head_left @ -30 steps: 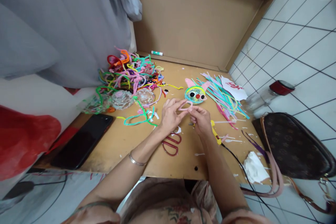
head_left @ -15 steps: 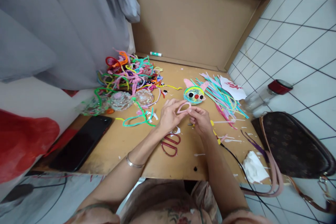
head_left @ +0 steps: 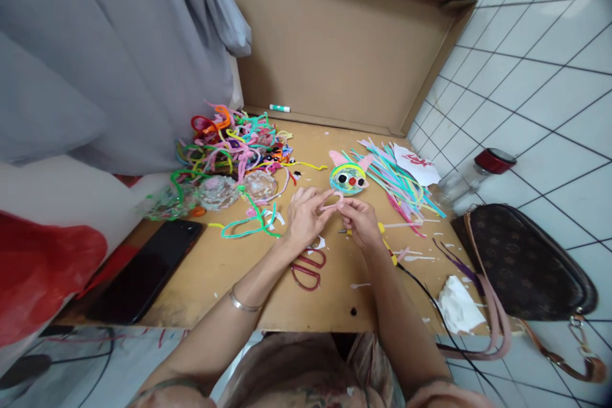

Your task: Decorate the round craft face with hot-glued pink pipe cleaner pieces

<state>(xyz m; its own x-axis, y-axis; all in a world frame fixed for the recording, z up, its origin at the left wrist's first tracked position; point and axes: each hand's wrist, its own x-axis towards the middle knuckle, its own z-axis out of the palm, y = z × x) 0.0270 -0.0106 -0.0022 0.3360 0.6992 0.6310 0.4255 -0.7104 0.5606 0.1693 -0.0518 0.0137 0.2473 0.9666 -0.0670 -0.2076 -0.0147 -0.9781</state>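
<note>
Two hands meet over the middle of the wooden table, and between them sits a small pink pipe-cleaner loop. Left hand has its fingertips pinched on the loop's left end, fingers curled in tight; right hand pinches the right end from the other side, thumb and forefinger closed on it. So the loop bridges the two grips, held just above the tabletop, with its arch bulging away from the person. Just beyond the loop lies a round craft face with pink ears, googly eyes and a red nose, close to the fingertips but not touching them. To its right spreads a fan of straight pipe cleaners; to the left, a tangled heap of coloured pipe cleaners. Red-handled scissors rest on the table under the left wrist, which wears a silver bangle. A yellow glue gun pokes out from beneath the right wrist, its black cord trailing off the table edge. A black phone lies far left, a brown handbag far right.
</note>
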